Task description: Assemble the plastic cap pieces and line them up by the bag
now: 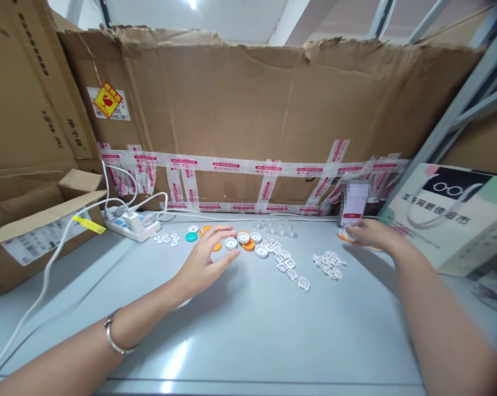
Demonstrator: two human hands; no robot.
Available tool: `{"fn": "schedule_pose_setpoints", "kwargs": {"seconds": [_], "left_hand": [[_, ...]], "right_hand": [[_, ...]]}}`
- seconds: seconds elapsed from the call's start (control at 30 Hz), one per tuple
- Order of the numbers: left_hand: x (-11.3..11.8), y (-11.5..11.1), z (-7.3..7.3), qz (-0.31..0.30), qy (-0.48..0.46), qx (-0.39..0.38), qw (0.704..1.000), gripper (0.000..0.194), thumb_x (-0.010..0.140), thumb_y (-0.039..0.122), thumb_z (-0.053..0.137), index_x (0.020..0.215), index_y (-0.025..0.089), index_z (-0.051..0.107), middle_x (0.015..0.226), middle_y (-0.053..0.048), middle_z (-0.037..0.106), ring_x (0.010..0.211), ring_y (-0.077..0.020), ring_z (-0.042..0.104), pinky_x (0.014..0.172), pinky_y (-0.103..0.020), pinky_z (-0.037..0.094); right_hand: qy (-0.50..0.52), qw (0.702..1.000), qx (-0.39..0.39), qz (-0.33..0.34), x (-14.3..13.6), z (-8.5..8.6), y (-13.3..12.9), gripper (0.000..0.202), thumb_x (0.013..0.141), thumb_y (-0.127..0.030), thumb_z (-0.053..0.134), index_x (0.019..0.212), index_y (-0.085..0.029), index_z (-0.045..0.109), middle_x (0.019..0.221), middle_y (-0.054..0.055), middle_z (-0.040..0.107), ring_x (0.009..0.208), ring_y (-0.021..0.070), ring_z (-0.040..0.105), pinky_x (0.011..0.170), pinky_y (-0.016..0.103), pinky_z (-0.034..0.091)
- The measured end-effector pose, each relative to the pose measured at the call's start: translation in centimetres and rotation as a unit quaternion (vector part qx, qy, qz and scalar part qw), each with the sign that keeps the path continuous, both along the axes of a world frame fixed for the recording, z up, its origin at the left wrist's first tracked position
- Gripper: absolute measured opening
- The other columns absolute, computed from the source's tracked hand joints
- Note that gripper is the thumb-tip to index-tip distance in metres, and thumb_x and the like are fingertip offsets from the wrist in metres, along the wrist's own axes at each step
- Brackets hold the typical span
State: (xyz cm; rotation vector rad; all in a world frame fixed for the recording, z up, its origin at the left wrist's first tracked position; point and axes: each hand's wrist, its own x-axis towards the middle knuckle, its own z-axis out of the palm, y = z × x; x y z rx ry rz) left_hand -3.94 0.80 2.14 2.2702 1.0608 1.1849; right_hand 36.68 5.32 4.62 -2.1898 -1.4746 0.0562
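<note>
My left hand (205, 265) hovers over the middle of the table with thumb and fingers apart, holding nothing. Close to its fingertips lie round white caps (230, 243) and orange caps (248, 245), with a teal disc (191, 237) left of the fingers. At the right, my right hand (370, 234) reaches down in front of the phone, its fingers closed at a round orange-and-white piece (344, 237). The fingertips partly cover that piece. Between the hands are white openwork plastic parts (290, 263) in a line and a heap of white pieces (329, 264).
A phone (355, 202) stands against the large cardboard box (248, 110). Small clear parts (276, 227) lie along the back, small white pieces (165, 238) beside the power strip (138, 226). An open carton (42, 236) is at left, a printed bag (446, 220) at right.
</note>
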Motion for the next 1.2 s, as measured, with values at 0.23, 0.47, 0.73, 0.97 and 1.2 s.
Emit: {"fn": "schedule_pose_setpoints", "kwargs": {"seconds": [0.23,0.47,0.73,0.97,1.2], "left_hand": [[-3.1,3.6,1.4,0.084,0.034,0.111,0.99,0.026,0.085,0.03,0.047,0.109,0.02,0.055,0.115,-0.008,0.056,0.108,-0.0202,0.05,0.085,-0.031,0.045],[-10.8,8.6,2.4,0.191,0.274,-0.005,0.943,0.023,0.08,0.024,0.044,0.093,0.015,0.061,0.101,-0.01,0.064,0.094,-0.0221,0.057,0.084,-0.031,0.042],[-12.5,8.8,1.4,0.129,0.36,-0.121,0.916,0.014,0.066,0.02,0.059,0.076,0.014,0.065,0.073,-0.004,0.068,0.067,-0.0177,0.059,0.057,-0.022,0.04],[-11.6,9.1,0.7,0.108,0.361,-0.129,0.917,0.006,0.061,0.01,0.059,0.062,0.015,0.062,0.062,-0.005,0.065,0.059,-0.0178,0.057,0.057,-0.026,0.039],[-5.8,5.5,1.7,0.061,0.254,-0.056,0.964,0.012,0.078,0.022,0.049,0.081,0.02,0.061,0.082,-0.001,0.067,0.076,-0.015,0.059,0.067,-0.024,0.044]], "right_hand": [[-0.029,0.989,-0.122,-0.077,1.4,-0.9,0.5,0.024,0.064,-0.02,0.067,0.049,-0.018,0.049,0.055,0.012,0.059,0.052,0.0194,0.053,0.053,0.033,0.032],[-0.073,0.983,-0.142,-0.09,1.4,-1.1,0.9,0.022,0.061,-0.031,0.069,0.063,-0.018,0.051,0.073,0.016,0.063,0.067,0.0239,0.058,0.056,0.031,0.034],[-0.111,0.975,-0.139,-0.134,0.2,-1.7,0.7,0.046,0.065,-0.029,0.066,0.103,-0.008,0.052,0.099,0.025,0.06,0.09,0.0317,0.058,0.062,0.032,0.037],[-0.109,0.974,-0.095,-0.172,0.0,-0.8,0.4,0.077,0.062,-0.047,0.069,0.118,-0.003,0.037,0.111,0.03,0.05,0.1,0.034,0.054,0.067,0.034,0.041],[-0.11,0.974,0.195,0.006,-5.3,0.9,-0.2,0.031,0.077,-0.041,0.054,0.096,-0.017,0.047,0.087,0.009,0.058,0.075,0.0203,0.055,0.064,0.029,0.037]]}}
